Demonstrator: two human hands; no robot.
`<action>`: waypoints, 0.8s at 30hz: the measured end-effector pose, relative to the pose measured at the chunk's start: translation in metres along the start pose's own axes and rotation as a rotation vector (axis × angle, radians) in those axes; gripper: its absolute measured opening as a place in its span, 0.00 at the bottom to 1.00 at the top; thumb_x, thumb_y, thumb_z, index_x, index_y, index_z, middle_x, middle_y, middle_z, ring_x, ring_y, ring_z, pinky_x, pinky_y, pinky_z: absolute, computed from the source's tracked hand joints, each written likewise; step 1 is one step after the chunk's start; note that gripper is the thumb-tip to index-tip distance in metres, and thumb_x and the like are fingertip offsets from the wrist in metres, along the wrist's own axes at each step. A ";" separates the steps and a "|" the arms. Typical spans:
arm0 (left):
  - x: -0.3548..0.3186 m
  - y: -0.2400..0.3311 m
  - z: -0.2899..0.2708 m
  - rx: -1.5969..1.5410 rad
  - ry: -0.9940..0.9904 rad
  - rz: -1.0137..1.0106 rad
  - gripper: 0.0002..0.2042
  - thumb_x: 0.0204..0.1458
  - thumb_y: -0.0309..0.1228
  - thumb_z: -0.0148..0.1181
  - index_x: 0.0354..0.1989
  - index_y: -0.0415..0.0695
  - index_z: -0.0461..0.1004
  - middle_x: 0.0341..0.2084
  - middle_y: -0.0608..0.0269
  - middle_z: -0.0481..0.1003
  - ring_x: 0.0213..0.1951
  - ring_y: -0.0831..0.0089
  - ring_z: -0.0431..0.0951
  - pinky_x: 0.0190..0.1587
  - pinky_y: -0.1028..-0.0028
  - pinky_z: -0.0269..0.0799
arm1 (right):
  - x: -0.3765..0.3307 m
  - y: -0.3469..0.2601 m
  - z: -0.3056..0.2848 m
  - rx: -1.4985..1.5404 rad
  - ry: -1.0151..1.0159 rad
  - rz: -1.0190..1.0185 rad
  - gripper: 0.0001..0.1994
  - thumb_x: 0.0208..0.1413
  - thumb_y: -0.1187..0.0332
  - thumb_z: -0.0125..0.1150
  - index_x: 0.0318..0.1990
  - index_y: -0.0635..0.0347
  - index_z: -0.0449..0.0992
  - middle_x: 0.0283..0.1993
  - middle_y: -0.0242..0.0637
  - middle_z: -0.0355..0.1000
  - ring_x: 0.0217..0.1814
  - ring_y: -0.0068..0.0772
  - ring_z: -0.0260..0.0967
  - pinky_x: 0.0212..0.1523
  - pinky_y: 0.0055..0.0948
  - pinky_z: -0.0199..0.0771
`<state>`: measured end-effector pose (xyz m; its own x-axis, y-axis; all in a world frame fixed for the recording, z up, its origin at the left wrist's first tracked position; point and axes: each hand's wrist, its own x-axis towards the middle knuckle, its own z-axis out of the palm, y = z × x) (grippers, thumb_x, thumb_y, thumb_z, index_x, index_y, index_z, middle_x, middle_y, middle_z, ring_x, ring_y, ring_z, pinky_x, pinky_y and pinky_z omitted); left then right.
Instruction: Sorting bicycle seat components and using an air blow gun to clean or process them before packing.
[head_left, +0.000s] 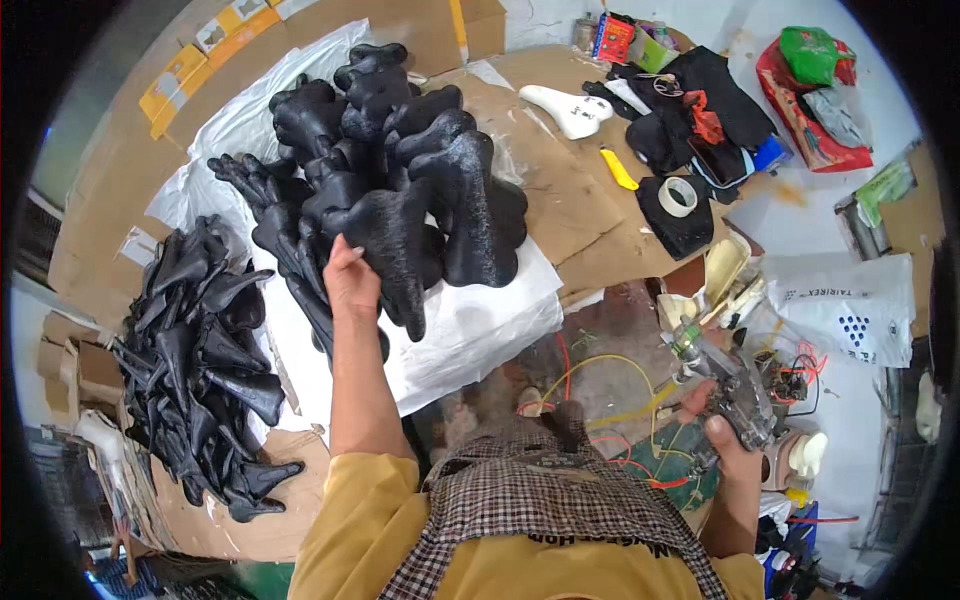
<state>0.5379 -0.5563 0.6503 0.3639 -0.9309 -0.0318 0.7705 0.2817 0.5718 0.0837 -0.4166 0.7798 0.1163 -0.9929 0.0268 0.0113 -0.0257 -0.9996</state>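
Black saddle [392,235] lies at one o'clock from your left grip [353,283], the nearer one, pinched on its edge; its long axis runs twelve to six. Your right grip [730,450], near four o'clock, wraps a tool [745,405].

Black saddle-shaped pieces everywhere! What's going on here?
The person's left hand is on the edge of one black saddle-shaped piece by a heap of others on a white sheet. The right hand is at a greyish mechanical device; its grip is unclear. Another black pile lies further left.
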 end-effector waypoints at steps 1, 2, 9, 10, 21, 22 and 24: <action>-0.001 0.010 -0.010 -0.021 -0.029 0.004 0.25 0.29 0.18 0.46 0.44 0.37 0.68 0.44 0.54 0.72 0.51 0.61 0.68 0.60 0.65 0.57 | 0.002 0.003 0.001 0.007 -0.010 0.004 0.23 0.45 0.66 0.64 0.45 0.70 0.65 0.30 0.34 0.68 0.31 0.26 0.68 0.33 0.24 0.69; 0.000 0.014 -0.019 -0.047 -0.015 0.044 0.27 0.31 0.17 0.44 0.48 0.36 0.65 0.45 0.54 0.70 0.52 0.61 0.67 0.59 0.71 0.58 | 0.003 0.005 0.001 -0.029 -0.085 0.048 0.23 0.45 0.66 0.64 0.46 0.70 0.65 0.30 0.33 0.69 0.31 0.24 0.68 0.33 0.23 0.69; 0.037 -0.062 0.005 0.129 -0.020 -0.127 0.22 0.29 0.17 0.43 0.39 0.35 0.71 0.36 0.57 0.74 0.40 0.65 0.72 0.47 0.75 0.65 | 0.006 0.046 -0.010 -0.107 -0.224 0.361 0.29 0.45 0.70 0.65 0.55 0.69 0.61 0.32 0.31 0.70 0.30 0.19 0.66 0.33 0.21 0.67; 0.046 -0.074 0.005 0.236 -0.156 -0.181 0.21 0.30 0.17 0.44 0.38 0.35 0.72 0.35 0.58 0.74 0.40 0.65 0.72 0.47 0.75 0.65 | 0.012 0.041 -0.008 -0.074 -0.223 0.304 0.29 0.45 0.70 0.65 0.55 0.69 0.61 0.32 0.31 0.70 0.30 0.18 0.66 0.33 0.21 0.67; 0.053 -0.115 0.022 1.020 -0.351 -0.156 0.11 0.30 0.22 0.59 0.27 0.38 0.71 0.27 0.67 0.71 0.32 0.74 0.69 0.39 0.76 0.64 | 0.009 0.058 0.014 -0.105 -0.215 0.248 0.29 0.46 0.75 0.62 0.58 0.66 0.59 0.35 0.31 0.69 0.35 0.20 0.67 0.36 0.22 0.71; 0.049 -0.105 0.026 1.092 -0.366 -0.221 0.09 0.31 0.22 0.59 0.25 0.40 0.71 0.26 0.67 0.70 0.32 0.74 0.68 0.38 0.76 0.63 | 0.011 0.056 0.021 -0.099 -0.272 0.255 0.30 0.46 0.75 0.63 0.58 0.66 0.58 0.35 0.31 0.69 0.36 0.19 0.66 0.37 0.22 0.70; 0.034 -0.094 0.032 1.104 -0.390 -0.256 0.07 0.32 0.21 0.59 0.23 0.42 0.69 0.21 0.70 0.67 0.29 0.77 0.66 0.34 0.78 0.61 | 0.016 0.060 0.025 -0.136 -0.415 0.233 0.33 0.45 0.76 0.63 0.60 0.66 0.55 0.37 0.35 0.70 0.39 0.26 0.69 0.42 0.27 0.70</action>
<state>0.4612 -0.6214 0.6214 -0.0644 -0.9923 -0.1059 -0.1368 -0.0964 0.9859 0.1109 -0.4312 0.7206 0.4864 -0.8444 -0.2245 -0.1883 0.1496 -0.9707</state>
